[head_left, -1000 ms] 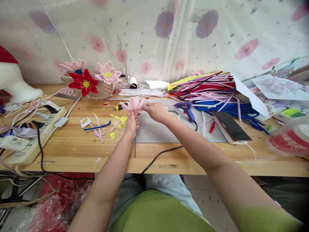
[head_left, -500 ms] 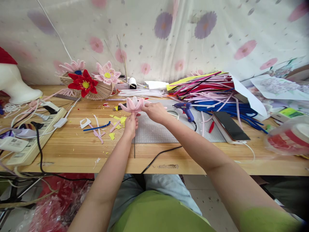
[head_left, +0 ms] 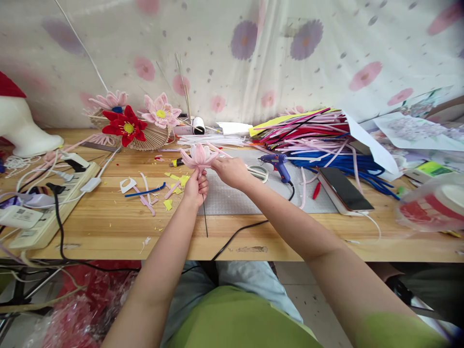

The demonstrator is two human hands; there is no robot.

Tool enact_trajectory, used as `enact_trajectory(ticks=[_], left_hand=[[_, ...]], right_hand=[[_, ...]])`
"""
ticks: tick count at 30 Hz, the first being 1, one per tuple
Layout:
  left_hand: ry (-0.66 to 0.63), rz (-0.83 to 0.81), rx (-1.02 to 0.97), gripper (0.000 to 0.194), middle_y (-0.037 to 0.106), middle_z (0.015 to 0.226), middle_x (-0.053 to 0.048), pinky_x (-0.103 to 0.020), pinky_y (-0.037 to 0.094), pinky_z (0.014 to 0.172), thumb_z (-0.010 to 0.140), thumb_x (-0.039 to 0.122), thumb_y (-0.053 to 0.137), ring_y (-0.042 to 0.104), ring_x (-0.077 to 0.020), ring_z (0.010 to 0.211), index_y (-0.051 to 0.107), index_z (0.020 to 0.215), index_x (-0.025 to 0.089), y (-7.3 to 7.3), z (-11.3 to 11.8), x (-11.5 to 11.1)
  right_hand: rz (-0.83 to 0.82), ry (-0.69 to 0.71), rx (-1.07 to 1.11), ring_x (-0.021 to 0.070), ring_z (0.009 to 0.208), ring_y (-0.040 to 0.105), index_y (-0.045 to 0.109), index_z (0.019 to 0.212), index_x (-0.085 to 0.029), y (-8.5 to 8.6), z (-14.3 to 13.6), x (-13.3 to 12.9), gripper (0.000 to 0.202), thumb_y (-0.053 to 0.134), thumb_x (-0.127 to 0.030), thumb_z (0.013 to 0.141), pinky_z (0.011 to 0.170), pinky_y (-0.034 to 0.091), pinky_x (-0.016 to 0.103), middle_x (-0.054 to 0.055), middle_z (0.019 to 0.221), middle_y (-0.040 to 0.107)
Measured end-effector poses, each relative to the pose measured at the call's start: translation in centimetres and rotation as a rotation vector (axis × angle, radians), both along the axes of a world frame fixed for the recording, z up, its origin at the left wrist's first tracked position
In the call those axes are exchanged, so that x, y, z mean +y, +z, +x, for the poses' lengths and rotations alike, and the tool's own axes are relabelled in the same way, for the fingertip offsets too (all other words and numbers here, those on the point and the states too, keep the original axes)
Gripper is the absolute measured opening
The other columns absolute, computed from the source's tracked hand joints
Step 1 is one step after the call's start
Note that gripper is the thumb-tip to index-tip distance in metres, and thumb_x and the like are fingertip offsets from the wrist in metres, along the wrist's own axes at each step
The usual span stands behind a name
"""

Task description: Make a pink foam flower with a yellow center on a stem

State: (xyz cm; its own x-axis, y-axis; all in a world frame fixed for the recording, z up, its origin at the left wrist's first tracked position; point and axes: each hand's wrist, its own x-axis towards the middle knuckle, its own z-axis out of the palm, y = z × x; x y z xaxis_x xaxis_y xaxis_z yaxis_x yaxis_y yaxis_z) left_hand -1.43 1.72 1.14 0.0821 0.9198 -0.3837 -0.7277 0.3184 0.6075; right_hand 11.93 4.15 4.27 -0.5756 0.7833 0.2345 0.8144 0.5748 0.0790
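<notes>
A pink pipe-cleaner flower (head_left: 199, 155) stands upright above the left edge of the grey cutting mat (head_left: 235, 200). My left hand (head_left: 196, 187) is closed round its stem just under the petals, and the thin dark stem (head_left: 205, 217) sticks out below the fist. At the flower's right side, my right hand (head_left: 230, 170) pinches a petal between thumb and fingers; the fingertips are partly hidden. A blue glue gun (head_left: 277, 163) lies on the mat to the right, beside a pale coil (head_left: 259, 172).
Pipe-cleaner scraps (head_left: 145, 195) are scattered left of the mat. Finished flowers (head_left: 128, 126) stand at the back left, near a power strip (head_left: 61, 208). Bundles of pipe cleaners (head_left: 308, 126) lie at the back right. A phone (head_left: 346, 188) and a plastic tub (head_left: 431, 208) are on the right.
The flower has turned and tilted slightly in my left hand, its stem's lower end swinging a little to the right. My right hand stays at the petals.
</notes>
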Motion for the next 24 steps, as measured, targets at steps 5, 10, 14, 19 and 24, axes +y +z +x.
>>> enact_trajectory(ticks=[5,10,14,19,24], left_hand=[[-0.061,0.056,-0.107,0.039,0.016,0.044,0.009,-0.012,0.01,0.027,0.093,0.034,0.031,0.012,-0.0021,0.031,0.046,0.064,0.014,0.2,-0.5,-0.2],[-0.063,0.188,-0.089,0.034,0.02,0.048,0.007,-0.013,0.013,0.029,0.093,0.034,0.034,0.013,-0.0038,0.035,0.046,0.067,0.016,0.3,-0.5,-0.6],[-0.001,0.235,-0.003,0.032,0.018,0.05,0.006,-0.016,0.011,0.031,0.092,0.034,0.037,0.01,-0.0052,0.038,0.042,0.064,0.018,0.7,-0.1,-1.0],[0.054,0.265,0.036,0.033,0.016,0.051,0.005,-0.019,0.007,0.032,0.092,0.033,0.036,0.006,-0.006,0.04,0.039,0.063,0.018,0.9,-0.1,-1.3],[0.049,0.279,-0.012,0.032,0.015,0.051,0.005,-0.019,0.007,0.032,0.093,0.032,0.034,0.005,-0.006,0.04,0.04,0.064,0.018,0.6,0.2,-1.2]], right_hand=[[-0.02,-0.063,0.07,0.0183,0.085,0.06,0.054,0.111,-0.022,-1.1,0.1,0.0,0.036,0.022,-0.031,0.095,0.059,0.031,0.025,0.007,0.103,0.066],[-0.062,-0.08,0.171,0.0171,0.081,0.061,0.055,0.106,-0.021,-2.7,-0.3,0.0,0.037,0.022,-0.035,0.096,0.058,0.03,0.024,0.005,0.098,0.067],[-0.123,-0.074,0.286,0.0159,0.079,0.06,0.055,0.11,-0.021,-3.2,-1.5,0.4,0.04,0.021,-0.037,0.095,0.059,0.03,0.024,0.005,0.097,0.068],[-0.157,-0.081,0.443,0.0148,0.077,0.06,0.056,0.112,-0.022,-2.6,-2.0,0.9,0.039,0.024,-0.036,0.094,0.059,0.03,0.023,0.002,0.092,0.068],[-0.286,-0.123,0.61,0.0119,0.07,0.058,0.06,0.102,-0.02,-2.7,-2.0,1.0,0.04,0.026,-0.039,0.094,0.061,0.034,0.021,0.0,0.075,0.066]])
